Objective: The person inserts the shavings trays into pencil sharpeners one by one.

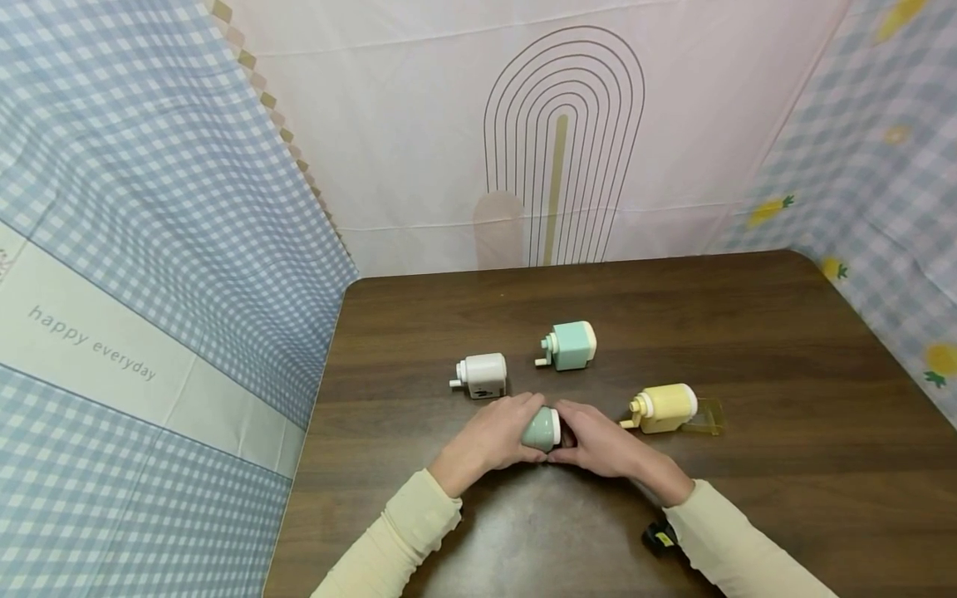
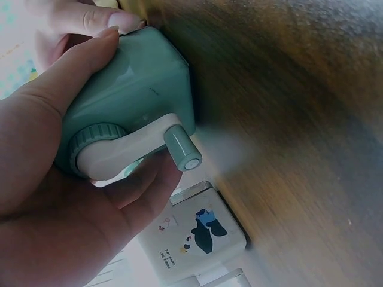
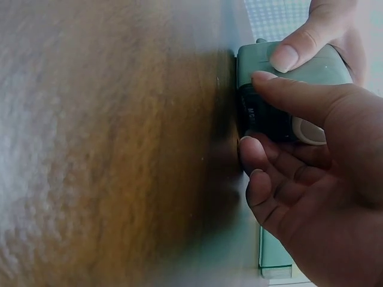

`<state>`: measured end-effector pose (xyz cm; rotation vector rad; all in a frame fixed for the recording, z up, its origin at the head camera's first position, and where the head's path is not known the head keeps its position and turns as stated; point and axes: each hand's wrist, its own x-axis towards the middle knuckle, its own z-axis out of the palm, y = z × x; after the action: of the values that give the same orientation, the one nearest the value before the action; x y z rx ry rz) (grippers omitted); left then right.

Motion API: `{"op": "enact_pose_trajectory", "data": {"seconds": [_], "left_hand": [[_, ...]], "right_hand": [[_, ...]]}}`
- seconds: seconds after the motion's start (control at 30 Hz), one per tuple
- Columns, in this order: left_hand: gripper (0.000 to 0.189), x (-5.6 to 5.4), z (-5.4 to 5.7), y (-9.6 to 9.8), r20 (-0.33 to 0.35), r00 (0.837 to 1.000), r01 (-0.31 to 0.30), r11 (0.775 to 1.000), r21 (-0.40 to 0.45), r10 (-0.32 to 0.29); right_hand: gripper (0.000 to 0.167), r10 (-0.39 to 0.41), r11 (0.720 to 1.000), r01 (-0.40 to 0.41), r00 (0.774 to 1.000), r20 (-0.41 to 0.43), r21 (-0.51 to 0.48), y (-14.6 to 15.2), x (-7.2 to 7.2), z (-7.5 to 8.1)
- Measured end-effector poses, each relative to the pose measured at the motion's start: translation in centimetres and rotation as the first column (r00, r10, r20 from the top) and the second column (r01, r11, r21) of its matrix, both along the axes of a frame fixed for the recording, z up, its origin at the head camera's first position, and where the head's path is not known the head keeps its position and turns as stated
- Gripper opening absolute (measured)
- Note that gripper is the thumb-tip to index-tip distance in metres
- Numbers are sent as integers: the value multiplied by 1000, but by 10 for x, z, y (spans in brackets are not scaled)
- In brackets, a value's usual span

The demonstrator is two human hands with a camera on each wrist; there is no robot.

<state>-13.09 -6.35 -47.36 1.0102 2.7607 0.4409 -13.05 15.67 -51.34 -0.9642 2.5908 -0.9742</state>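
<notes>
A sage-green crank pencil sharpener (image 1: 540,430) sits on the table between both hands. My left hand (image 1: 497,432) grips its body, thumb on one side and fingers around the other. In the left wrist view its pale crank (image 2: 128,149) with a green knob points away from the palm. My right hand (image 1: 598,440) is at the opposite end, beside a cream ring (image 3: 308,131). The right thumb and curled fingers pinch about the dark drawer (image 3: 263,113) in that end; the fingers partly hide it.
Behind the hands stand a white sharpener (image 1: 486,375) and a mint sharpener (image 1: 573,345). At right is a yellow sharpener (image 1: 668,407) with a see-through yellow drawer (image 1: 709,417) sticking out. A small black object (image 1: 660,538) is by the right sleeve. Cloth hangs around the table.
</notes>
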Motion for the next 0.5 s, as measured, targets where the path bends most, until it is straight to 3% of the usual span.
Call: {"op": "enact_pose_trajectory", "data": {"seconds": [0.5], "left_hand": [[55, 1, 1, 1, 23, 1000, -10, 1000, 0, 10]], "right_hand": [[33, -10, 1000, 10, 1000, 19, -24, 0, 2, -3]]}}
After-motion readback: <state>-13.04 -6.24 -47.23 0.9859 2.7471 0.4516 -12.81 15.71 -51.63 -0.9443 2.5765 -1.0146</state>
